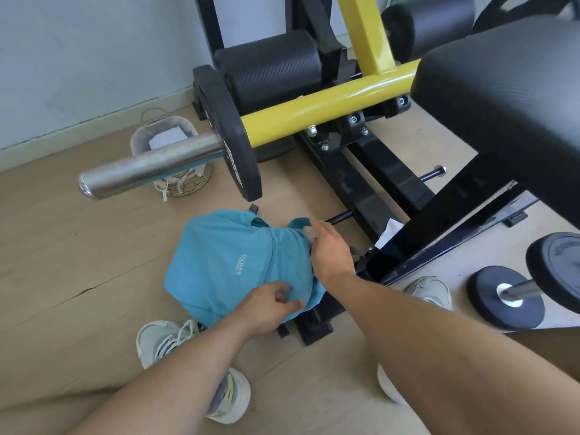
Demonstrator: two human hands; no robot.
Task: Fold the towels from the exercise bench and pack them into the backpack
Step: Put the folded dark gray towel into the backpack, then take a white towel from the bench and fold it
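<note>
A teal fabric backpack (232,262) with small white lettering lies on the wooden floor, against the black base of the exercise machine. My left hand (273,301) pinches the bag's fabric at its near right edge. At the bag's top right edge, my right hand (329,251) rests with its fingers curled down into the fabric; what they hold is hidden. The black padded bench (502,89) fills the upper right, and no towel shows on it. The bag's opening and its inside are hidden.
A steel bar (150,166) with a black weight plate (229,133) juts out on a yellow arm above the backpack. A woven basket (171,152) stands by the wall. Weight plates (508,296) lie at the right. My white shoes (163,340) are beside the bag.
</note>
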